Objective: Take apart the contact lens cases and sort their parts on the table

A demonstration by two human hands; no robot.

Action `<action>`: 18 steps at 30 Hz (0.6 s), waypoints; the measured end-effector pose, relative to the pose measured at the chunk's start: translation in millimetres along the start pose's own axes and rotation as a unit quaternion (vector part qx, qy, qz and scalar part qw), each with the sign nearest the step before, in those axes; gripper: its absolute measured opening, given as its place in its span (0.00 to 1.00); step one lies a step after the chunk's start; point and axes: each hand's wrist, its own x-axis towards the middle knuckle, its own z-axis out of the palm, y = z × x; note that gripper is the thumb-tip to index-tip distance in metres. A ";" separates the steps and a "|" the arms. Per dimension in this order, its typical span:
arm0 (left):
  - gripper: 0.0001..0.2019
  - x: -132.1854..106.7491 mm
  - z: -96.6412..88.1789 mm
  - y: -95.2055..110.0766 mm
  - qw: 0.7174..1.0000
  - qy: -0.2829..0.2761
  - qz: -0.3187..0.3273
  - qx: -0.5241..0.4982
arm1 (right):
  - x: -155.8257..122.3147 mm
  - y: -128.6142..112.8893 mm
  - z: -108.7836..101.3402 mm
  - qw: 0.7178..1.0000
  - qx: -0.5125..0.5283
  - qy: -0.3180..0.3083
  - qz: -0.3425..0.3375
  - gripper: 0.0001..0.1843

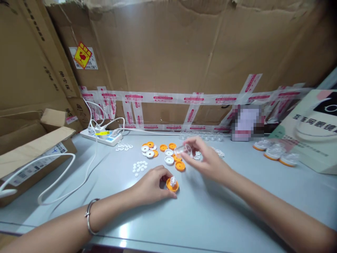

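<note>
Two hands are busy and well apart. Your left hand [154, 183] has its fingers closed on the rim of an orange base [172, 185], pinning it flat to the table [200, 218] in front of you, with a small white insert [173, 180] standing upright on it. Your right hand [209, 161] is raised just behind and to the right, pinching a clear cap [183, 149] between thumb and fingertips.

Judging by this, you are at the capping step: the insert is seated and the cap is not yet on. The next move calls for bringing the cap squarely over the insert while your left hand keeps the base from sliding.

By count, the loose pile [163, 154] behind the base holds about six orange rings and four or five white ones, some overlapping. Tiny white discs lie in two clusters, the near cluster [139, 166] and the far cluster [124, 147]; they are too small to count surely. Three finished pieces [274, 153] stand at the right, near a printed box [310, 137]. A row of clear cups [201, 136] lines the back wall, blurred. One power strip [101, 135] sits at the back left.
</note>
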 end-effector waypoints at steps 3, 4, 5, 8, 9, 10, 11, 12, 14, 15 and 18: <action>0.15 -0.9 -2.2 0.5 1.000 -0.011 0.002 -0.003 | 44.2 24.9 -13.8 0.996 -0.085 0.009 -0.015 0.13; 0.15 -0.9 -2.8 0.6 1.000 -0.014 0.003 -0.002 | 60.3 34.2 -15.3 0.993 -0.115 0.006 -0.024 0.13; 0.15 -0.8 -3.4 0.7 1.000 -0.017 0.004 -0.002 | 75.6 43.5 -15.0 0.988 -0.148 -0.010 -0.032 0.13; 0.16 -0.4 -4.9 0.6 1.000 -0.024 0.006 -0.002 | 111.2 67.6 -5.8 0.968 -0.232 -0.090 -0.029 0.13; 0.16 -0.4 -5.4 0.6 1.000 -0.025 0.006 -0.002 | 118.6 73.8 -1.4 0.964 -0.242 -0.108 -0.025 0.13; 0.16 -0.6 -5.8 0.5 1.000 -0.026 0.008 0.000 | 123.6 79.0 2.8 0.961 -0.246 -0.122 -0.019 0.13; 0.16 -0.8 -6.2 0.3 1.000 -0.027 0.011 0.003 | 126.6 83.4 6.6 0.960 -0.247 -0.132 -0.015 0.12; 0.16 -1.2 -6.5 0.2 0.999 -0.028 0.016 0.006 | 127.9 86.9 9.6 0.959 -0.247 -0.140 -0.010 0.12; 0.16 -2.1 -6.9 -0.2 0.999 -0.029 0.027 0.011 | 127.3 91.9 13.2 0.959 -0.243 -0.149 -0.005 0.12; 0.16 -2.5 -7.1 -0.5 0.999 -0.029 0.031 0.013 | 126.4 93.3 13.9 0.960 -0.238 -0.150 -0.004 0.12; 0.16 -3.2 -7.5 -1.2 0.999 -0.031 0.037 0.013 | 123.7 93.2 12.1 0.967 -0.217 -0.133 0.001 0.15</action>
